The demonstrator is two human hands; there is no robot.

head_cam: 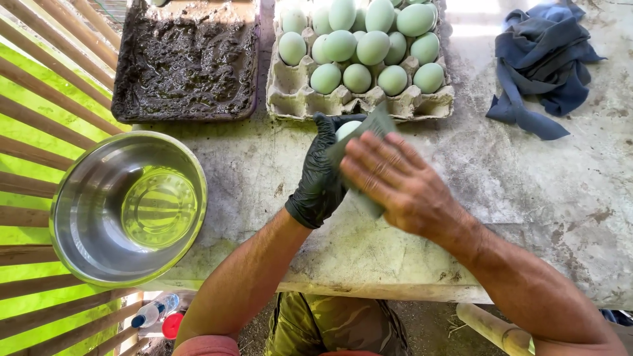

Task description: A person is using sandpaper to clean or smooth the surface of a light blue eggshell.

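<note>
While the gloved left hand (321, 177) grips the pale egg (347, 128), right hand (394, 181) fingers press a green pad (369, 135) flat over it

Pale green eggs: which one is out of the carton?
The pale green egg gripped in the black-gloved left hand, under the green pad; the rest sit in the grey pulp carton.
</note>
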